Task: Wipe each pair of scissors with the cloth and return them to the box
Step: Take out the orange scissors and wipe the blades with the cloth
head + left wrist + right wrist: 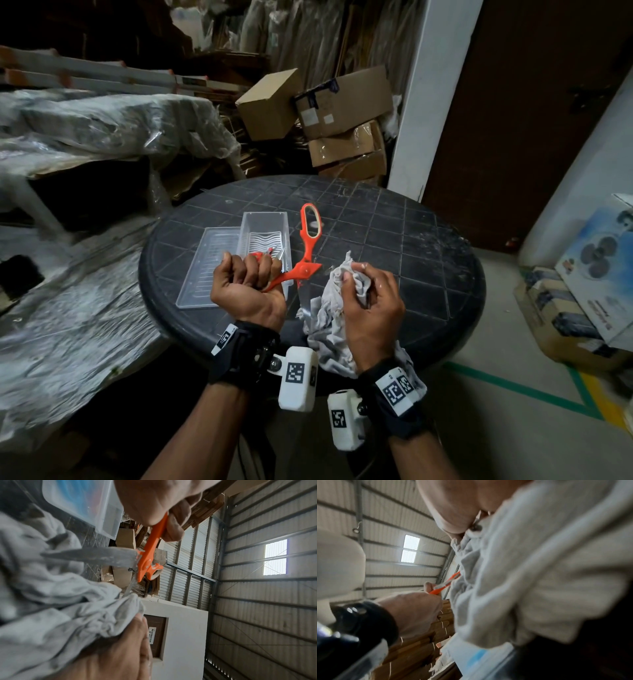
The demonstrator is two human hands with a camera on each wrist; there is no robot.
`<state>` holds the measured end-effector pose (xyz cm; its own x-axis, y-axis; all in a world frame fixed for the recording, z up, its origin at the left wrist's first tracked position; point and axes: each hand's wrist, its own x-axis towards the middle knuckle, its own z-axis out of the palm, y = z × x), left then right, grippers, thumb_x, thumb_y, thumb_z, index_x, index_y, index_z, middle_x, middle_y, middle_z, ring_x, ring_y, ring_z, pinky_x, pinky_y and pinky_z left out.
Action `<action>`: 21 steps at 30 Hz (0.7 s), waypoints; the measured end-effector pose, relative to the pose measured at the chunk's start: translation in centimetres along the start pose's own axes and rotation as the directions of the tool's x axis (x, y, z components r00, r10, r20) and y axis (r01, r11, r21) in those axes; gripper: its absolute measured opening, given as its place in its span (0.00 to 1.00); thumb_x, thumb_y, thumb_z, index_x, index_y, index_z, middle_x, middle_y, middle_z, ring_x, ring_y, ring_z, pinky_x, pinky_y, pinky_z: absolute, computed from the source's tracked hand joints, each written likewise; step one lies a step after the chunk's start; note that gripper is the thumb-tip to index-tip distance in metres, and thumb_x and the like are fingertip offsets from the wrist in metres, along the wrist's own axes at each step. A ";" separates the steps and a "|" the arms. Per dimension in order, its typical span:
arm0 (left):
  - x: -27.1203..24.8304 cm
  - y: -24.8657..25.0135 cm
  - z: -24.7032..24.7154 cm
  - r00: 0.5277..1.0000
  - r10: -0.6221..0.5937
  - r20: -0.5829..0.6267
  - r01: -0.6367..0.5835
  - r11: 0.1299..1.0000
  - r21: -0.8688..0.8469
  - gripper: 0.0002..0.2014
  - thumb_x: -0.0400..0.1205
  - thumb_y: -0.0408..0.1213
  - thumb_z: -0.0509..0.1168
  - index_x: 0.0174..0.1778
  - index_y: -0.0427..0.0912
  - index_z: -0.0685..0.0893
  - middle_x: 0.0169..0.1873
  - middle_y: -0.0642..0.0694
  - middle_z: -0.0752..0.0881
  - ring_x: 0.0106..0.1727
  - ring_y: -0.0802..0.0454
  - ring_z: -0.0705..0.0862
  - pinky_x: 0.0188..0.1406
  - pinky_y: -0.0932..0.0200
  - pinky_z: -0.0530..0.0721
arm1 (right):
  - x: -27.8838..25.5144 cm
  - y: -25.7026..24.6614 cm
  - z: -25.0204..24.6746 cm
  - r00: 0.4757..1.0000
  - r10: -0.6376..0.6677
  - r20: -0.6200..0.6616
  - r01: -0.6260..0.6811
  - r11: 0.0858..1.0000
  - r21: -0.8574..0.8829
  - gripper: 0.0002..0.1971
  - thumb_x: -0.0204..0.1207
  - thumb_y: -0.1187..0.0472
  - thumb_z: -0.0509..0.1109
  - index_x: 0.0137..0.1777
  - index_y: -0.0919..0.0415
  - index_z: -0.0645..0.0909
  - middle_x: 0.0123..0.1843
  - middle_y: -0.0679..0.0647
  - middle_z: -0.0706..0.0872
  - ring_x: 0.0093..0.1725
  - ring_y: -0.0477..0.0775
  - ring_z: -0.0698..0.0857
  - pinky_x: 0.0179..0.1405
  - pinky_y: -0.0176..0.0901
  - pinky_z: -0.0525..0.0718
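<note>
My left hand [248, 274] grips one handle of the orange scissors [305, 263], which are spread wide open above the round black table [428, 246]; the other handle loop [311, 221] points away from me. My right hand [366, 291] bunches the grey cloth [329, 329] around one steel blade [305, 301]. In the left wrist view the orange scissors [147, 563] show two splayed blades, one running into the cloth [68, 608]. The clear plastic box [263, 236] stands behind my left hand, holding another pair of scissors with red handles [270, 253].
The box's clear lid [209, 267] lies flat left of it. Cardboard boxes [342, 113] are stacked beyond the table. Plastic-wrapped bundles [85, 137] crowd the left. A printed carton [596, 274] sits on the floor at right, near green floor tape [513, 387].
</note>
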<state>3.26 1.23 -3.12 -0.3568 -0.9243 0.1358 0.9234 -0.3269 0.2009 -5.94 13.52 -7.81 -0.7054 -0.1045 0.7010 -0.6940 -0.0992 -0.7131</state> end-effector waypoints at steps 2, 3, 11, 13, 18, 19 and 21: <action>-0.2 -0.2 -0.1 1.000 -0.003 0.008 0.003 1.000 0.005 0.25 0.87 0.41 0.50 0.21 0.49 0.57 0.16 0.52 0.56 0.20 0.53 0.54 0.27 0.58 0.61 | 0.3 0.0 0.1 1.000 -0.007 0.007 0.007 0.999 -0.038 0.09 0.78 0.61 0.81 0.57 0.55 0.91 0.55 0.45 0.88 0.51 0.46 0.91 0.47 0.52 0.93; -0.3 -0.4 -0.1 1.000 -0.002 0.014 0.002 1.000 0.011 0.24 0.87 0.41 0.50 0.22 0.49 0.56 0.16 0.52 0.56 0.19 0.54 0.55 0.27 0.59 0.62 | 0.3 0.1 0.2 1.000 -0.023 0.015 0.024 0.998 -0.061 0.09 0.77 0.62 0.82 0.55 0.55 0.92 0.54 0.46 0.88 0.50 0.45 0.90 0.46 0.51 0.92; -0.4 -0.3 0.1 1.000 -0.003 0.004 0.002 1.000 0.025 0.23 0.87 0.40 0.50 0.23 0.49 0.55 0.17 0.51 0.55 0.20 0.53 0.54 0.27 0.58 0.62 | -0.3 -0.6 -0.1 0.981 -0.119 0.153 0.144 0.975 -0.172 0.09 0.78 0.62 0.81 0.57 0.60 0.92 0.57 0.54 0.87 0.51 0.39 0.84 0.52 0.23 0.83; -0.3 -0.2 0.1 1.000 0.003 -0.003 -0.003 1.000 0.027 0.24 0.87 0.40 0.51 0.21 0.49 0.57 0.17 0.51 0.55 0.20 0.53 0.54 0.27 0.58 0.62 | -0.4 -0.9 -0.2 0.969 -0.148 0.200 0.186 0.964 -0.190 0.11 0.75 0.64 0.83 0.57 0.60 0.92 0.57 0.57 0.86 0.53 0.41 0.81 0.55 0.15 0.75; -0.6 -0.4 -0.1 1.000 0.007 -0.007 -0.007 0.999 0.037 0.24 0.87 0.41 0.51 0.21 0.49 0.58 0.18 0.51 0.54 0.21 0.52 0.52 0.29 0.57 0.59 | -0.2 -0.6 0.4 0.983 -0.108 0.148 0.134 0.974 -0.181 0.10 0.71 0.67 0.86 0.52 0.60 0.94 0.54 0.56 0.87 0.50 0.39 0.81 0.52 0.16 0.77; -0.6 -0.4 -0.1 1.000 0.010 -0.005 -0.010 0.999 0.033 0.24 0.87 0.41 0.51 0.21 0.49 0.58 0.18 0.51 0.54 0.21 0.52 0.52 0.29 0.57 0.59 | -0.2 -0.5 0.5 0.984 -0.107 0.145 0.131 0.977 -0.166 0.10 0.72 0.67 0.85 0.52 0.61 0.94 0.54 0.56 0.87 0.51 0.39 0.81 0.52 0.17 0.78; -0.5 -0.4 -0.1 1.000 0.015 0.007 -0.015 1.000 0.022 0.25 0.87 0.41 0.51 0.21 0.49 0.59 0.17 0.51 0.55 0.21 0.52 0.52 0.28 0.57 0.60 | -0.1 -0.5 0.4 0.985 -0.101 0.139 0.121 0.982 -0.145 0.09 0.72 0.66 0.85 0.52 0.60 0.95 0.53 0.54 0.87 0.51 0.38 0.82 0.52 0.18 0.78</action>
<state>3.08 1.79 -3.39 -0.3437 -0.9278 0.1451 0.9254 -0.3084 0.2204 -5.47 13.14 -7.58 -0.6046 -0.2307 0.7624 -0.7879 0.0330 -0.6149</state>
